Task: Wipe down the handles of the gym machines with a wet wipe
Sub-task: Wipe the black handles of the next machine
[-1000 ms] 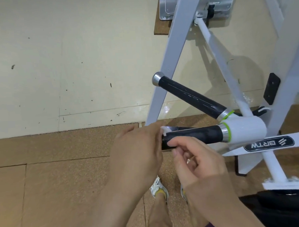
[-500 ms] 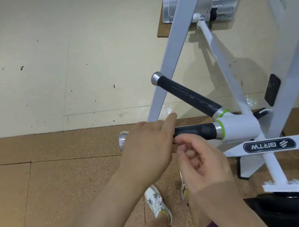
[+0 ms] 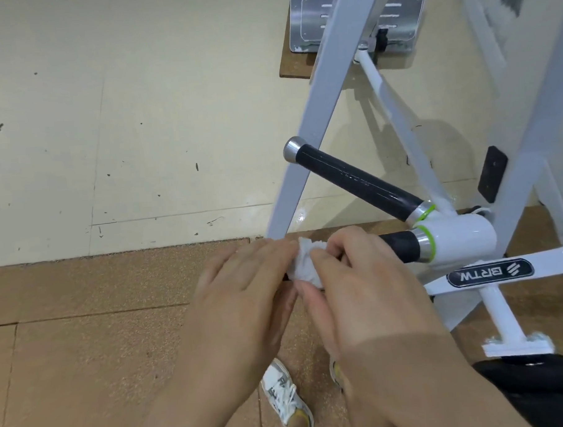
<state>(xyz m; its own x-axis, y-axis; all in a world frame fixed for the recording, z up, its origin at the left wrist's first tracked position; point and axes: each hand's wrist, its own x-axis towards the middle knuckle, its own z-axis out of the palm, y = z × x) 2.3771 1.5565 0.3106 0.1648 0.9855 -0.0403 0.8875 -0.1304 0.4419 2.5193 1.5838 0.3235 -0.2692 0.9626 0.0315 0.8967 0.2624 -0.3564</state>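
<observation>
Cork floor (image 3: 84, 318) lies open at left. The left hand (image 3: 244, 279), fingers straight and close together, touches the crumpled wet wipe (image 3: 305, 265). The right hand (image 3: 357, 290) pinches it against the lower handle (image 3: 399, 244), below the upper handle (image 3: 353, 181).

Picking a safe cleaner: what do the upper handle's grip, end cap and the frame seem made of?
Grip: likely black rubber, semi-gloss; it shows streaky highlights. End cap: bare metal, satin silver sheen. Frame: probably painted steel, glossy white with sharp edges.

Gym, by look of it — white machine frame (image 3: 325, 92), black handles (image 3: 356, 181), BRTW badge (image 3: 481, 273), speckled brown floor mats (image 3: 84, 318).
</observation>
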